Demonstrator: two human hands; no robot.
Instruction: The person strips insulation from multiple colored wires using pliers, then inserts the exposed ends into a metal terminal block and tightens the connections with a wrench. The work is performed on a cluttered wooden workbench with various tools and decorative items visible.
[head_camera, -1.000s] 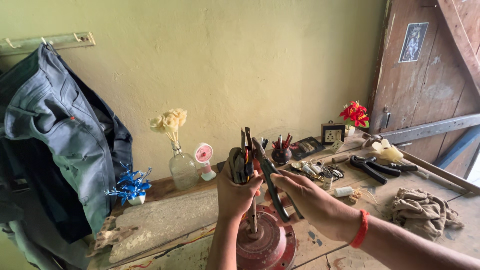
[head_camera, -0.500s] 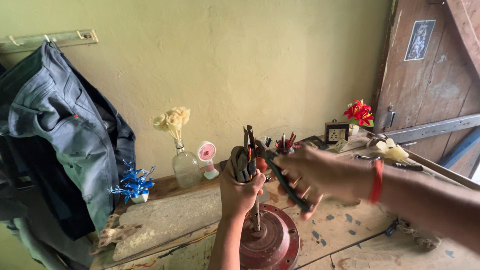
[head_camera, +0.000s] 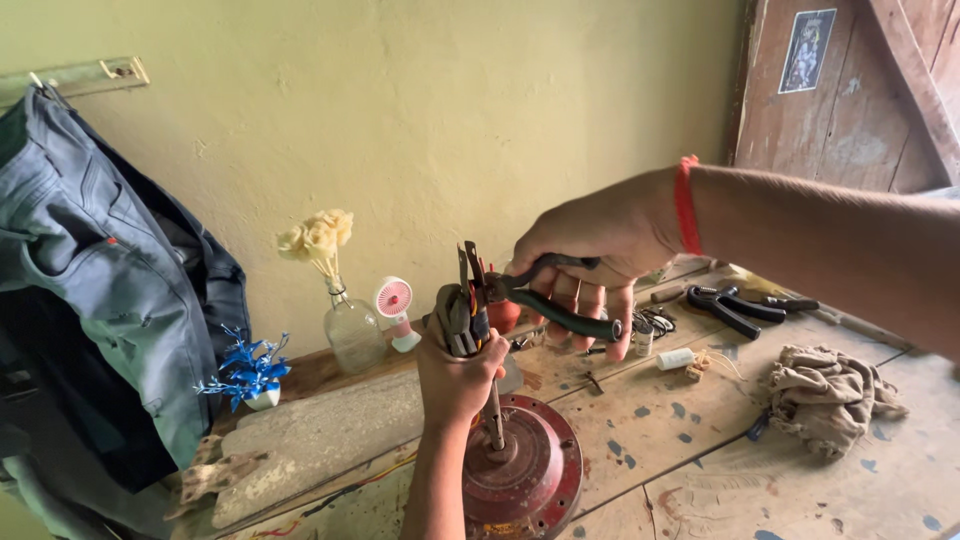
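1. Head view: my left hand (head_camera: 455, 375) is clenched around a bundle of wires (head_camera: 455, 312), held up just above the red motor disc (head_camera: 525, 470) on the wooden bench (head_camera: 700, 440).
2. My right hand (head_camera: 590, 245) grips the handles of the dark-handled pliers (head_camera: 535, 295), fingers wrapped round them; the nose meets the top of the bundle. Can't tell if the nose is pinching a strand.
3. The disc's shaft (head_camera: 494, 425) stands upright just below my left fist.
4. Red band (head_camera: 685, 205) on my right wrist.
5. Behind: glass bottle with pale flowers (head_camera: 350, 325), small pink fan (head_camera: 393, 300), blue flower ornament (head_camera: 245, 368).
6. Right: second pair of pliers (head_camera: 735, 305), crumpled rag (head_camera: 830, 395), small white cylinder (head_camera: 675, 358).
7. Left: grey jeans (head_camera: 95, 270) hang from a wall rail.
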